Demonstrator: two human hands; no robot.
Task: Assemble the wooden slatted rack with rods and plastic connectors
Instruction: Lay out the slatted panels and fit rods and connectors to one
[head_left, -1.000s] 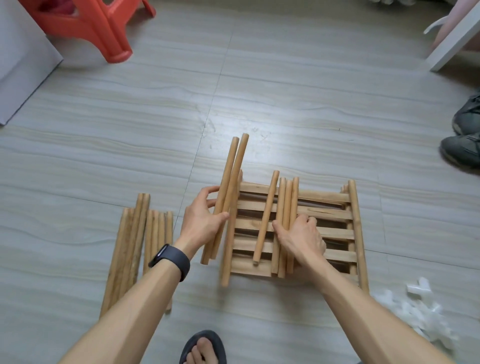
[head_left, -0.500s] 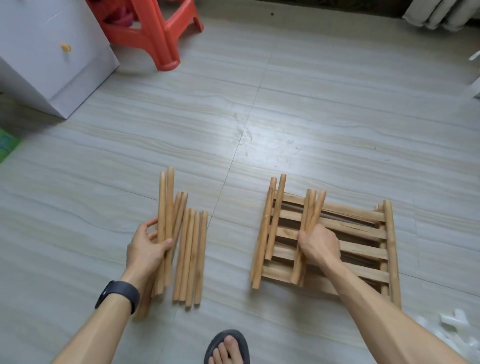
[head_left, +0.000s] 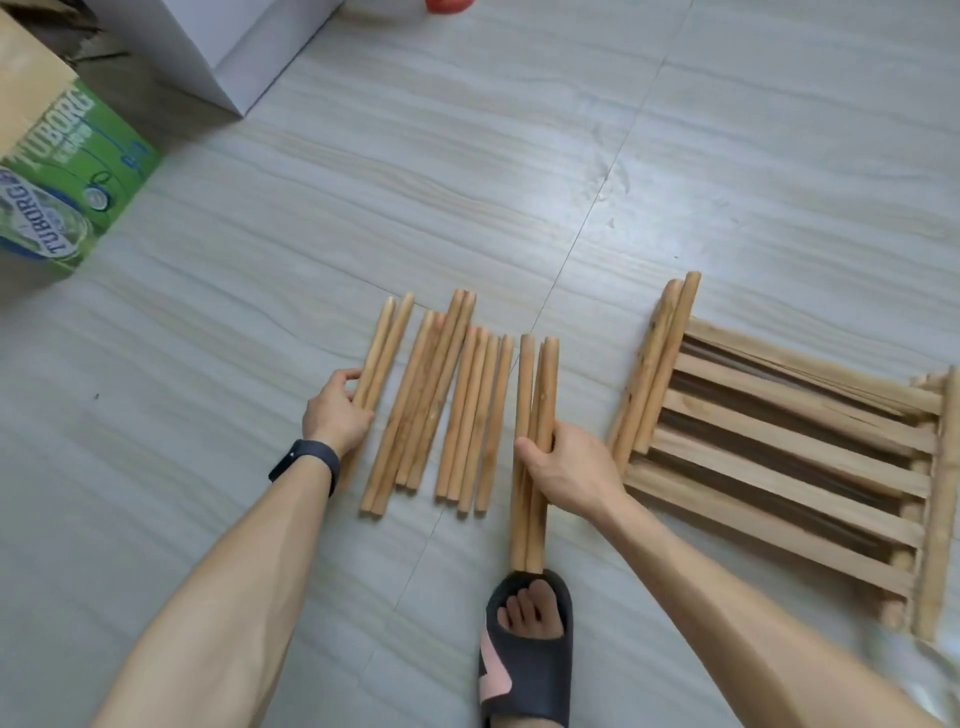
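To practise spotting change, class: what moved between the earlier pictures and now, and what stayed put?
The right hand gripped a bundle of rods on the slatted panel and carried it left, beside the floor pile. The left hand moved its pair of rods from the panel to the pile's left edge. The panel and two rods at its left edge stayed.

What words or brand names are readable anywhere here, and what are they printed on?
"TUBORG": white letters on the green side of the cardboard box.
"TUBORG": again, curved around the round emblem lower on the same box.
Smaller print under the upper word: too blurred to read.
wooden rods, wristband, slipper: no writing visible.
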